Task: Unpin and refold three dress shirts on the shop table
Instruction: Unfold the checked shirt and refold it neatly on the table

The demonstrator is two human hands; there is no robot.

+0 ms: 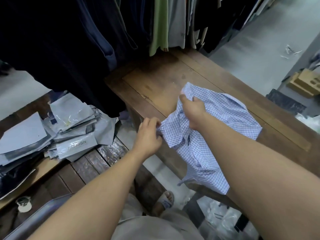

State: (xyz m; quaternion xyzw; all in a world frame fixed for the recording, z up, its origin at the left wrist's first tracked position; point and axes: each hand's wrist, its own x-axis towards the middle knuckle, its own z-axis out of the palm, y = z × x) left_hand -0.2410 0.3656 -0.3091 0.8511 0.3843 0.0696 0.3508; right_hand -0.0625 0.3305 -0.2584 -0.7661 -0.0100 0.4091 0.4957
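A white dress shirt with a blue check [223, 116] lies crumpled on the near part of the brown wooden shop table [155, 84], its lower part hanging over the table's front edge. My right hand [192, 110] grips a raised bunch of the fabric near the shirt's top, thumb and fingers curled round it. My left hand [149, 134] pinches the shirt's left edge just off the table's side. No other dress shirt is in sight.
Dark and green garments [159, 23] hang on a rail over the table's far end. A heap of grey plastic mailer bags [57, 135] lies on a low wooden bench at left. Clear plastic bags [223, 220] lie on the floor by my sandalled foot [164, 201].
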